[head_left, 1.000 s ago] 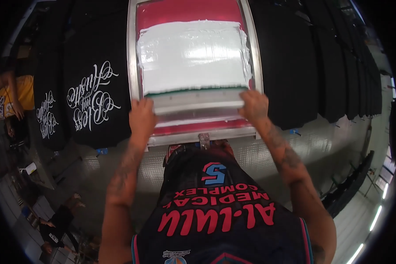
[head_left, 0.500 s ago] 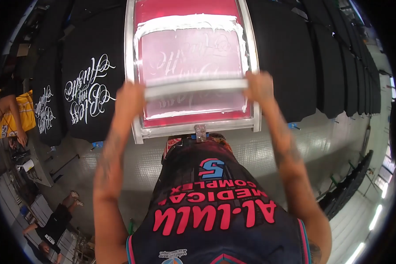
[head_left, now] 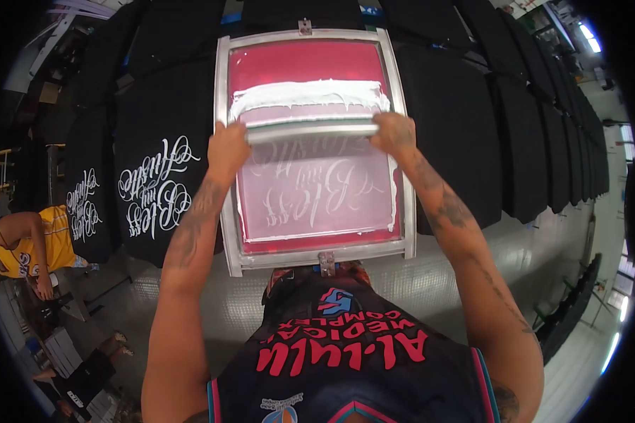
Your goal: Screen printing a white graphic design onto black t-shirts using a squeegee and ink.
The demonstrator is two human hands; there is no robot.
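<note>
I see L hand (head_left: 228, 149) & R hand (head_left: 395, 134) grasping squeegee (head_left: 310, 132) ends; long axis L-to-R, white ink (head_left: 310, 93) just beyond, far side, hands approx. equally near.

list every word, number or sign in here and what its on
Wording is not copied here:
White script: black shirt, left.
White script: another black shirt, farther left.
Pale script: pink screen.
Pink lettering, blue figure: dark jersey.
Too small or blurred to read: small print on that jersey, lettering on a yellow top, white mark on a worn black shirt.
</note>
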